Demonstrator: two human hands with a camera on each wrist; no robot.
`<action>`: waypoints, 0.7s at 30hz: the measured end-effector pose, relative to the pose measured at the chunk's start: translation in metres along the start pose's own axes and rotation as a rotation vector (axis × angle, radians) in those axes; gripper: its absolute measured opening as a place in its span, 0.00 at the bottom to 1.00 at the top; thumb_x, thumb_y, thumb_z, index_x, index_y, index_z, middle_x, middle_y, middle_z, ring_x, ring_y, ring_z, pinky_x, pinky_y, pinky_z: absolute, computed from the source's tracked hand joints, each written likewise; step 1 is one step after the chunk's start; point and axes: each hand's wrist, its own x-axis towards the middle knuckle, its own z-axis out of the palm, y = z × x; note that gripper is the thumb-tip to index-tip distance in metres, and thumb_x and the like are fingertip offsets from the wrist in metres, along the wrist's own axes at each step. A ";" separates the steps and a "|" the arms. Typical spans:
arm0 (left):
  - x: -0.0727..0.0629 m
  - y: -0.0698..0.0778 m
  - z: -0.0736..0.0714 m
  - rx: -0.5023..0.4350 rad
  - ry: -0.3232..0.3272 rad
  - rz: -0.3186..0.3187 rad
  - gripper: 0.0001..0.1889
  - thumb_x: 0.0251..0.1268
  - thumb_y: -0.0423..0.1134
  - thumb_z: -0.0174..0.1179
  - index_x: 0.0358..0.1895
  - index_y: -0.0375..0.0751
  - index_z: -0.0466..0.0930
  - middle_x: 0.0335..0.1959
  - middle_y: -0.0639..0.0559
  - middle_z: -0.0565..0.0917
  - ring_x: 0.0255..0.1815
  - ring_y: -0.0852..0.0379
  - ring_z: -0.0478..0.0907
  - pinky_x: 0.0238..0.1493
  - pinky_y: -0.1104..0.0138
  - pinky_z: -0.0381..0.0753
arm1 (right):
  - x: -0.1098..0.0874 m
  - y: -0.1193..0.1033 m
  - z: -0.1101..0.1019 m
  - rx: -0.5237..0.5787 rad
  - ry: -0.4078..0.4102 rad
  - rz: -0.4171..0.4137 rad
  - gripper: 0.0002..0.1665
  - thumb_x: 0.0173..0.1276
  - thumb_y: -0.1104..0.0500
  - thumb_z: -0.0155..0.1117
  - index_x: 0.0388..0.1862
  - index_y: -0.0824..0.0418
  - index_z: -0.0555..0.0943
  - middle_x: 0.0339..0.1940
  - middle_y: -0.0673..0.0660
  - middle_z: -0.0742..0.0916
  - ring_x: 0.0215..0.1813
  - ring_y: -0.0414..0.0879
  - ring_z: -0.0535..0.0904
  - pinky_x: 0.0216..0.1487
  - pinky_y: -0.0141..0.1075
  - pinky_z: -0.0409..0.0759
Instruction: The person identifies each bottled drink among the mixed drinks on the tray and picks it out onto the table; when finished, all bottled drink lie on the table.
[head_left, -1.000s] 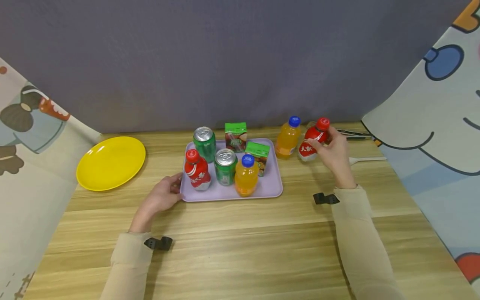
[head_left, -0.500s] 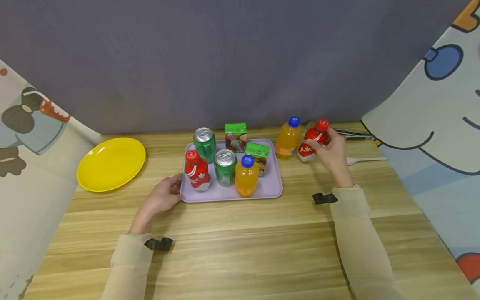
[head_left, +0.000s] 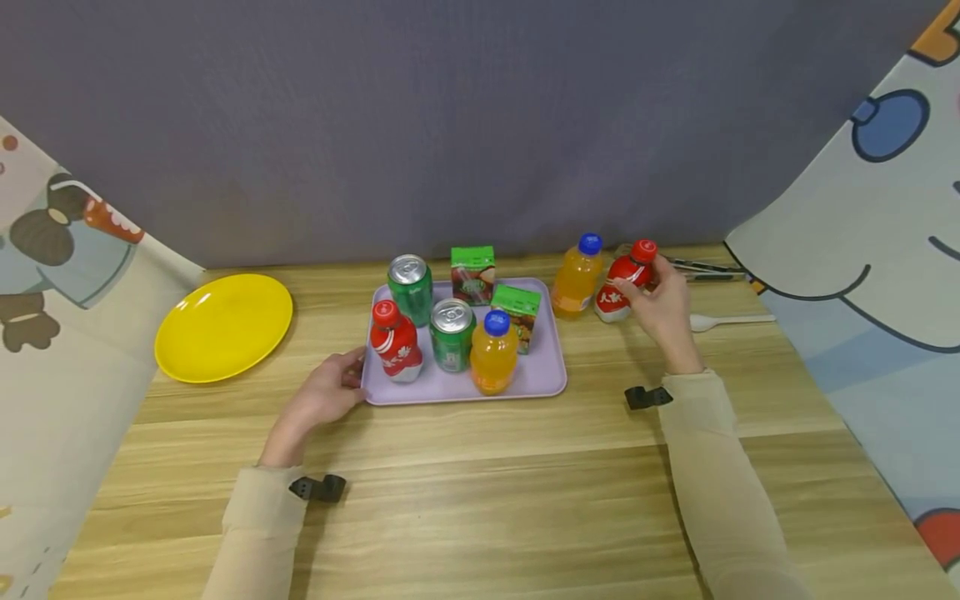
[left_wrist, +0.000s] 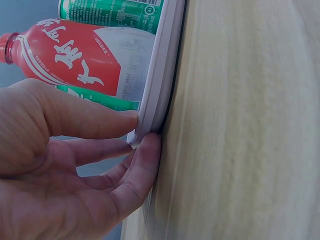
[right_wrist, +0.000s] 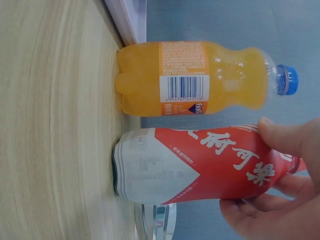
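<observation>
My right hand (head_left: 663,312) grips a red-and-white drink bottle (head_left: 617,296) near its neck, thumb on one side and fingers on the other. The bottle stands slightly tilted, its base at the tabletop. Close on its left is an orange soda bottle (head_left: 576,282) with a blue cap. My left hand (head_left: 325,389) pinches the left edge of a lilac tray (head_left: 442,387), thumb on the rim and fingers against its outside. On the tray stand another red bottle (head_left: 397,352), a second orange soda bottle (head_left: 492,360), two green cans (head_left: 452,343) and two green-topped drink cartons (head_left: 472,279).
A yellow plate (head_left: 225,329) lies on the wooden table (head_left: 480,500) at the far left. Behind the right hand lie dark, slim utensils (head_left: 708,270) and a white spoon (head_left: 705,322). A grey wall (head_left: 465,125) rises along the back edge.
The right hand and the red bottle in it have shifted very slightly left. The left hand, the tray and the drinks on it keep their places.
</observation>
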 end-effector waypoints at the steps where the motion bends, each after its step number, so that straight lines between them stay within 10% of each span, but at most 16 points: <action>1: 0.000 0.000 0.000 -0.001 0.002 -0.003 0.37 0.55 0.23 0.59 0.70 0.23 0.55 0.57 0.29 0.70 0.50 0.39 0.74 0.49 0.53 0.78 | 0.000 0.000 0.000 -0.003 -0.002 0.002 0.24 0.61 0.63 0.69 0.55 0.69 0.75 0.46 0.64 0.83 0.42 0.49 0.76 0.39 0.27 0.72; 10: -0.001 0.001 0.000 0.001 -0.006 -0.012 0.37 0.56 0.24 0.59 0.70 0.24 0.55 0.58 0.29 0.70 0.50 0.39 0.73 0.49 0.54 0.78 | -0.001 -0.004 -0.006 -0.009 -0.041 0.047 0.34 0.62 0.60 0.69 0.64 0.69 0.69 0.56 0.67 0.79 0.54 0.57 0.75 0.56 0.50 0.73; 21: -0.001 0.000 0.000 -0.012 -0.008 -0.011 0.37 0.56 0.23 0.59 0.70 0.23 0.54 0.59 0.28 0.69 0.50 0.39 0.74 0.48 0.55 0.78 | -0.007 -0.036 -0.022 -0.090 0.015 0.094 0.46 0.60 0.60 0.70 0.72 0.67 0.59 0.63 0.66 0.74 0.63 0.58 0.70 0.62 0.47 0.69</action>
